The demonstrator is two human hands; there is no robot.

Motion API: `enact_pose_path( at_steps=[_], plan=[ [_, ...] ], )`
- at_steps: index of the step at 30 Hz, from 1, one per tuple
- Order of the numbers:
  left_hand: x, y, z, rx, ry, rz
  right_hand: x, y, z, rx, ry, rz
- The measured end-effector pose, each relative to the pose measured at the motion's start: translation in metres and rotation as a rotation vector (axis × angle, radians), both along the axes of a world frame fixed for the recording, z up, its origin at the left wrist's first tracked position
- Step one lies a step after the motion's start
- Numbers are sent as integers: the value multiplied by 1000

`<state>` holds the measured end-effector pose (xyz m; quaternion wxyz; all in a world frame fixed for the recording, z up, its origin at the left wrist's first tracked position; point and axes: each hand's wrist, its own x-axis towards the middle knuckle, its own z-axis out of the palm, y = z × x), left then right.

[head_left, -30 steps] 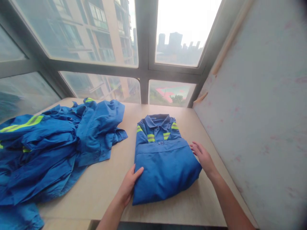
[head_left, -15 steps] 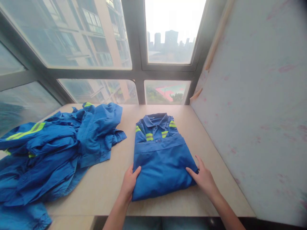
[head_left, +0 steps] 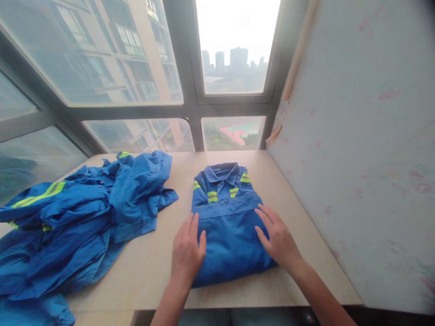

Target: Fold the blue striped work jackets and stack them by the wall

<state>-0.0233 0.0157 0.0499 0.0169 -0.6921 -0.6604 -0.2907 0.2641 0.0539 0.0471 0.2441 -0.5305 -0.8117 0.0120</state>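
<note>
A folded blue work jacket (head_left: 231, 240) with yellow-green reflective bands lies on the light tabletop (head_left: 149, 262), its collar toward the window. At its left edge is my left hand (head_left: 187, 246), fingers stretched forward and thumb apart. My right hand (head_left: 277, 235) rests over the right side of the bundle, its fingers spread on or just above the cloth. Neither hand grips the fabric. Whether the left palm touches the jacket cannot be made out.
To the left, a crumpled heap of blue work clothing (head_left: 84, 217) with reflective stripes spreads over the table and its front edge. Window frames (head_left: 136, 112) stand behind the table. A pale patterned wall (head_left: 356, 158) borders it on the right.
Both hands have let go of the folded jacket's lower side edges and moved forward, up along its sides. The jacket keeps its place; the camera view has tilted slightly.
</note>
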Motion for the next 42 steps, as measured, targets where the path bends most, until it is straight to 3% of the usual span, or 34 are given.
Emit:
enact_pose_path(
  at_steps=[3, 6, 9, 12, 19, 37, 42],
  plan=[
    [23, 17, 0, -48, 230, -149, -17, 23, -13, -15, -103, 76],
    [33, 33, -21, -124, 336, -221, -27, 39, -40, -52, -168, 5],
    [30, 43, -42, -167, 368, -212, -28, 47, -58, -71, -179, -37],
    [25, 45, -50, -173, 366, -214, -26, 47, -61, -73, -172, -41],
    [25, 42, -48, -169, 337, -224, -27, 42, -55, -66, -139, -47],
    [31, -39, -47, -143, 403, -245, -14, -41, -62, 68, -152, -29],
    [33, -49, -45, -129, 395, -252, -11, -89, -56, 157, -137, -20]
  ],
)
